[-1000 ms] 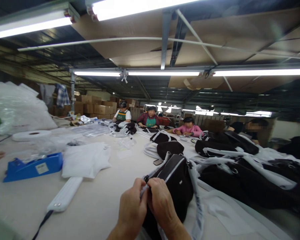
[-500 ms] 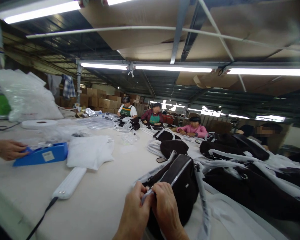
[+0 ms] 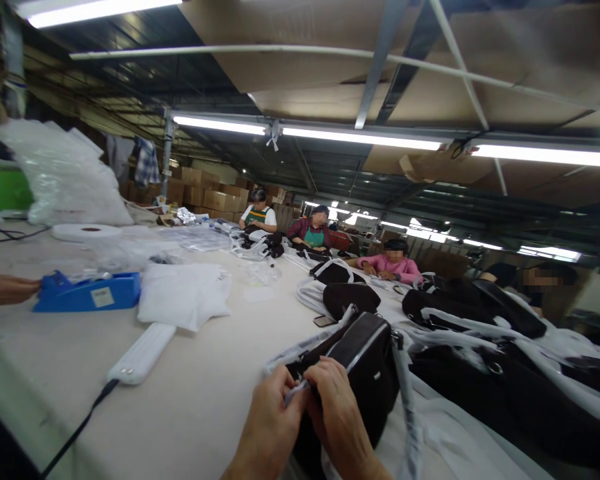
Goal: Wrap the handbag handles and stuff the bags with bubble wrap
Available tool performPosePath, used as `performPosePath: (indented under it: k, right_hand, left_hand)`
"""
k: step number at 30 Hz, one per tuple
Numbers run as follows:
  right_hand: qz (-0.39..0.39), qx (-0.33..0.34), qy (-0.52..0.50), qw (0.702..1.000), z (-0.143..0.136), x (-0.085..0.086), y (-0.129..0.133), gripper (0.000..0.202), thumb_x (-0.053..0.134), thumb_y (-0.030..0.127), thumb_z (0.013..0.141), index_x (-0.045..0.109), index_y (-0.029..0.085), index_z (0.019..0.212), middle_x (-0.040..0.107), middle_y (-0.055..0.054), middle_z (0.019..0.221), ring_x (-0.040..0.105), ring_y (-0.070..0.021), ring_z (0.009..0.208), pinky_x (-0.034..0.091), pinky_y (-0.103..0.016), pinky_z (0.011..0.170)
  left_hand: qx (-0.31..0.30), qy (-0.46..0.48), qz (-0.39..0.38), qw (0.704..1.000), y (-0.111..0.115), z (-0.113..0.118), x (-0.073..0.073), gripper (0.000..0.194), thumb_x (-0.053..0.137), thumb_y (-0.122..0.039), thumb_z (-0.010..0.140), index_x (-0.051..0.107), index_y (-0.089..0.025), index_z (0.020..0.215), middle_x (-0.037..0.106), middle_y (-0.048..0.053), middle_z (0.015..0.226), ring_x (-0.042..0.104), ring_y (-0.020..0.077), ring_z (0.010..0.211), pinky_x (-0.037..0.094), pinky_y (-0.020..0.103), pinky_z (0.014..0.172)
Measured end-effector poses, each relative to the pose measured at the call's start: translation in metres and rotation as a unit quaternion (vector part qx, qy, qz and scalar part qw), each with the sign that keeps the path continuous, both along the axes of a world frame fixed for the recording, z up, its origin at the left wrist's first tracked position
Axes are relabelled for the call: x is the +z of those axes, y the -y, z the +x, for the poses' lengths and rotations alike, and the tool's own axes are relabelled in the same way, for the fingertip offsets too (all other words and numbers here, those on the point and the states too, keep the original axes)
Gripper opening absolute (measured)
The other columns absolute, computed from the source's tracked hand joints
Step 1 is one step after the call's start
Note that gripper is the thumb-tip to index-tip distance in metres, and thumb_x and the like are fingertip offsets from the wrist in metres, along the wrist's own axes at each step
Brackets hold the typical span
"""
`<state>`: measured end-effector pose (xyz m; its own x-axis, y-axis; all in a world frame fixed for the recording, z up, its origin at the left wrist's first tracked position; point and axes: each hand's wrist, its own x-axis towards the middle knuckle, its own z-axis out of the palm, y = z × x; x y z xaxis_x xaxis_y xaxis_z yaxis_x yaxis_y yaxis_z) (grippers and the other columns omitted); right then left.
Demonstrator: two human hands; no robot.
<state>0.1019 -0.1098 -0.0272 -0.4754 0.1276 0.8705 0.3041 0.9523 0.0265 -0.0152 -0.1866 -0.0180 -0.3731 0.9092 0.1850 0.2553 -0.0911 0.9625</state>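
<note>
A dark brown handbag (image 3: 367, 360) stands on the table in front of me, its strap (image 3: 409, 407) covered in pale wrapping. At the bag's near left side, my left hand (image 3: 275, 417) pinches a strip of whitish wrapping (image 3: 296, 393). My right hand (image 3: 337, 413) is closed beside it, fingers bent at the same strip and against the bag. The right fingertips are partly hidden, and so is the part of the bag behind both hands.
More dark bags (image 3: 510, 393) with wrapped straps lie at right. On the left are a blue tape dispenser (image 3: 87, 293) with a co-worker's hand (image 3: 7, 290) beside it, white pouches (image 3: 183, 293) and a power strip (image 3: 145, 353). Several people sit across the table (image 3: 205, 387).
The view has shifted slightly. The co-worker's hand has drawn back left from the tape dispenser. My hands stay at the strip, with the right fingers slightly shifted.
</note>
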Motion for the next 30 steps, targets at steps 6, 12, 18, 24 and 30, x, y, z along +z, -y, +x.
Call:
performPosePath:
  k: [6,12,18,24,30]
  right_hand:
    - [-0.051,0.033,0.078,0.995,0.005,0.009,-0.002,0.004,0.053,0.021,0.094,0.052,0.023,0.097,0.063,-0.003,0.087,0.062,-0.0213,0.082,0.055,-0.035,0.076]
    - [-0.237,0.088,0.181,0.951,0.019,0.04,-0.004,0.045,0.052,-0.003,0.071,0.057,0.024,0.107,0.063,-0.003,0.099,0.063,-0.0196,0.091,0.054,-0.031,0.081]
    - [-0.321,0.147,0.267,0.897,0.016,0.082,-0.013,0.05,0.04,-0.001,0.066,0.064,0.023,0.103,0.068,-0.002,0.101,0.063,-0.0167,0.093,0.051,-0.029,0.086]
    - [-0.42,0.13,0.341,0.831,-0.005,0.094,-0.028,0.034,0.04,0.013,0.089,0.067,0.019,0.108,0.074,-0.003,0.089,0.065,-0.0141,0.071,0.052,-0.024,0.068]
    - [-0.453,0.077,0.426,0.779,-0.02,0.105,-0.032,0.031,0.046,0.008,0.082,0.074,0.017,0.091,0.065,0.001,0.071,0.056,-0.0109,0.062,0.044,-0.019,0.057]
  left_hand:
    - [-0.025,0.063,-0.015,0.998,-0.003,-0.004,-0.006,0.025,0.056,-0.044,0.073,0.053,-0.019,0.072,0.049,-0.004,0.061,0.044,0.0142,0.06,0.033,0.025,0.056]
    - [0.011,0.035,0.042,0.998,-0.002,0.004,-0.02,0.025,0.048,-0.044,0.083,0.055,-0.02,0.081,0.064,0.004,0.076,0.059,0.0205,0.072,0.043,0.029,0.064]
    - [0.056,-0.084,0.052,0.994,0.003,0.009,-0.025,0.014,0.043,-0.034,0.092,0.051,-0.023,0.093,0.071,0.004,0.081,0.066,0.0212,0.071,0.044,0.029,0.06]
    - [0.182,-0.334,0.18,0.907,-0.007,0.011,-0.063,0.018,0.038,-0.027,0.098,0.055,-0.025,0.105,0.072,0.004,0.071,0.067,0.0207,0.058,0.042,0.03,0.054]
    - [0.207,-0.463,0.331,0.796,-0.007,-0.006,-0.06,0.009,0.043,-0.02,0.1,0.052,-0.022,0.101,0.063,-0.001,0.06,0.058,0.0156,0.049,0.038,0.029,0.054]
